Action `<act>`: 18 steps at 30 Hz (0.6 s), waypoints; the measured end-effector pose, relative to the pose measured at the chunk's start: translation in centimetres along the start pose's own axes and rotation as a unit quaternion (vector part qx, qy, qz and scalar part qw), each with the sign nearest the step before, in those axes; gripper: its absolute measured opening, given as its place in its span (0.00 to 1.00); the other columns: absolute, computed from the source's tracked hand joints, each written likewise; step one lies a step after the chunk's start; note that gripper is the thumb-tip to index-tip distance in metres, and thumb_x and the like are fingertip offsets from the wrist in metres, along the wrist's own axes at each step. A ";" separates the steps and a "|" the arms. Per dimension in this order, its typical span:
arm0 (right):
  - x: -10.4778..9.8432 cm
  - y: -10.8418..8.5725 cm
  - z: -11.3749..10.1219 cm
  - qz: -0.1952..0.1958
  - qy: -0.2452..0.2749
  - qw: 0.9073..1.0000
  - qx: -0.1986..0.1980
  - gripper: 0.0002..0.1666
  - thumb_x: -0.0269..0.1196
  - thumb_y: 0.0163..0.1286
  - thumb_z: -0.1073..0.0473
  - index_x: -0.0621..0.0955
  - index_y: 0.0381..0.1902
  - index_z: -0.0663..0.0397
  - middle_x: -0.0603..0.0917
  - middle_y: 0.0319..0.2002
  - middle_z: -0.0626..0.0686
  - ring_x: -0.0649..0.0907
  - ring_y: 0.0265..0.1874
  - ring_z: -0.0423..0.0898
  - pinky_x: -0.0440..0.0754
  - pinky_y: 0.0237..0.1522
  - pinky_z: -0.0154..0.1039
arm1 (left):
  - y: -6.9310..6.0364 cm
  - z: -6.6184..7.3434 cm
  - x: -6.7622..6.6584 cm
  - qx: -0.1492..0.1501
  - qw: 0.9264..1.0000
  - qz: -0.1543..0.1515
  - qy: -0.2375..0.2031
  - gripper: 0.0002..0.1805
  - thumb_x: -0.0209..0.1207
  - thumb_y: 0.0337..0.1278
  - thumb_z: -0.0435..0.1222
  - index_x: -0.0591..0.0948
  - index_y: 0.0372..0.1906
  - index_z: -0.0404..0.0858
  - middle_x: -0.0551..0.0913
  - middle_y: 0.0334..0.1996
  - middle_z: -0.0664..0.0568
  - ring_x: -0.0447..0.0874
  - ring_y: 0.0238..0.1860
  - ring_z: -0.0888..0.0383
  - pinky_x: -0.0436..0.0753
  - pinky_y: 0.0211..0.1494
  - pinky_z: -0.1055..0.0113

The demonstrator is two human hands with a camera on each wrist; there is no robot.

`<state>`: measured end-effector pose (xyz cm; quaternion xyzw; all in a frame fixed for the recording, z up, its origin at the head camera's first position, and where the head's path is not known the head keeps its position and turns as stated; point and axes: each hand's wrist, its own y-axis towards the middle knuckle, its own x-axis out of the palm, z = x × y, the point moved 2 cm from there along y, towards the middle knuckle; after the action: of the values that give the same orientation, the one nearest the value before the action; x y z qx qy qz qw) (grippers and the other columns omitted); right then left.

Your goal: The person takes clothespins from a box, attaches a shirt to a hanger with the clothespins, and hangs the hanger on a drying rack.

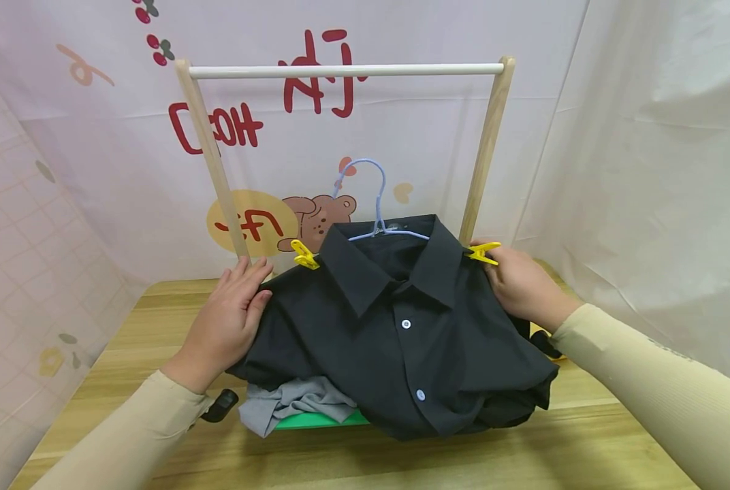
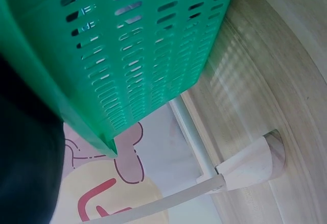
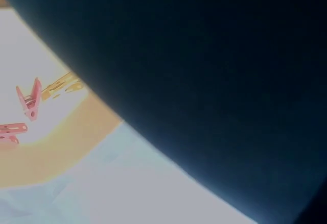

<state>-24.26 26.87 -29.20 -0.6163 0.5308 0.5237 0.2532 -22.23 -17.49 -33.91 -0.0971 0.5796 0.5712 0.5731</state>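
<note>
A black collared shirt (image 1: 365,327) with pale buttons hangs on a light blue hanger (image 1: 380,197), its lower part bunched over a green basket (image 1: 322,420). One yellow clothespin (image 1: 304,255) sits at the left shoulder and another yellow clothespin (image 1: 483,253) at the right. My left hand (image 1: 230,323) rests against the left shoulder, fingers fairly straight. At the opposite shoulder, my right hand (image 1: 524,282) grips the cloth just below the clothespin, with some fingertips hidden. Dark cloth (image 3: 194,81) fills most of the right wrist view.
Behind the shirt stands a wooden rack (image 1: 489,150) with a white top bar (image 1: 346,71). Grey cloth (image 1: 297,401) pokes out of the basket. Pink clothespins (image 3: 31,100) show in the right wrist view. The basket's slotted side (image 2: 138,50) faces the left wrist camera.
</note>
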 end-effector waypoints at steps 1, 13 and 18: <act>0.0 -0.1 0.1 -0.001 0.000 1.000 0.003 0.22 0.49 0.83 0.64 0.76 0.69 0.64 0.81 0.65 0.69 0.85 0.57 0.67 0.83 0.61 0.64 | 0.0 0.0 0.0 0.000 1.000 0.000 -0.001 0.26 0.55 0.80 0.37 0.73 0.75 0.32 0.72 0.76 0.36 0.61 0.80 0.30 0.57 0.83 0.35; -0.5 -0.8 1.8 0.012 -0.005 1.000 0.027 0.25 0.48 0.84 0.64 0.73 0.73 0.65 0.77 0.70 0.71 0.80 0.64 0.72 0.79 0.65 0.68 | -0.3 -0.2 -0.2 -0.004 1.000 0.003 -0.011 0.29 0.53 0.81 0.39 0.69 0.78 0.31 0.72 0.76 0.34 0.60 0.80 0.29 0.57 0.83 0.34; -0.5 -0.9 2.8 0.020 -0.009 0.999 0.033 0.25 0.47 0.84 0.65 0.72 0.73 0.67 0.76 0.68 0.74 0.79 0.64 0.74 0.78 0.64 0.69 | -0.3 -0.3 -0.3 -0.008 1.000 0.001 -0.010 0.29 0.53 0.81 0.39 0.68 0.78 0.31 0.72 0.76 0.34 0.60 0.80 0.29 0.56 0.83 0.34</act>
<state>-24.41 29.80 -29.87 -0.5920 0.5576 0.5168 0.2672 -22.06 -17.98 -33.96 -0.0948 0.5693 0.5772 0.5777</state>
